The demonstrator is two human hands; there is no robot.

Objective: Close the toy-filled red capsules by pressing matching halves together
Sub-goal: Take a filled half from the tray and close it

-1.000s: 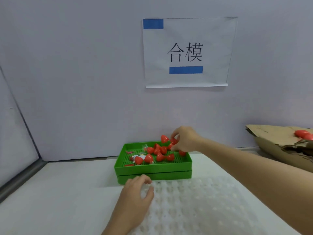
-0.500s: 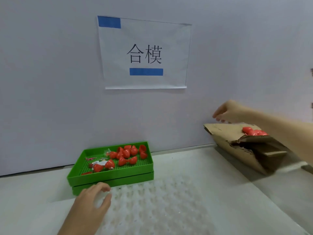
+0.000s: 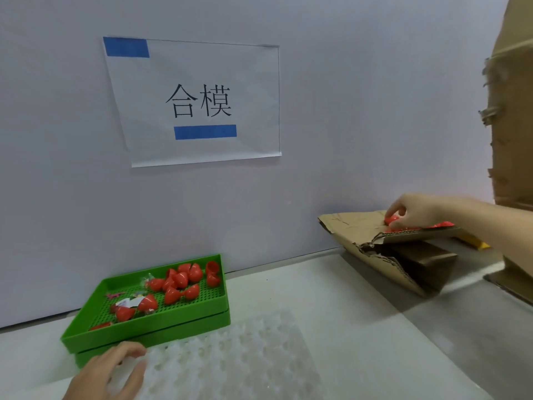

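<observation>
Head view status: the right hand point(image 3: 415, 210) reaches to the far right, fingers curled down onto a red capsule point(image 3: 392, 220) that lies on the torn cardboard box point(image 3: 360, 226). Whether the fingers grip the capsule or only touch it cannot be told. More red pieces point(image 3: 432, 225) lie on the box beneath and beside this hand.

The left hand point(image 3: 111, 373) rests with loosely spread fingers on the near-left corner of the white dimpled tray point(image 3: 230, 362) and holds nothing.

Just beyond the left hand, and well apart from the right hand, a green perforated tray point(image 3: 144, 330) sits stacked on a second green tray. It contains about 10 red capsule halves point(image 3: 180, 280), open and unpaired, plus small toy items point(image 3: 131, 301).

Progress assessment: at least 1 capsule appears to sit on the box, so some work seems complete. The loose halves in the green tray indicate several closures remain. No dimple of the white tray visibly holds a capsule.
</observation>
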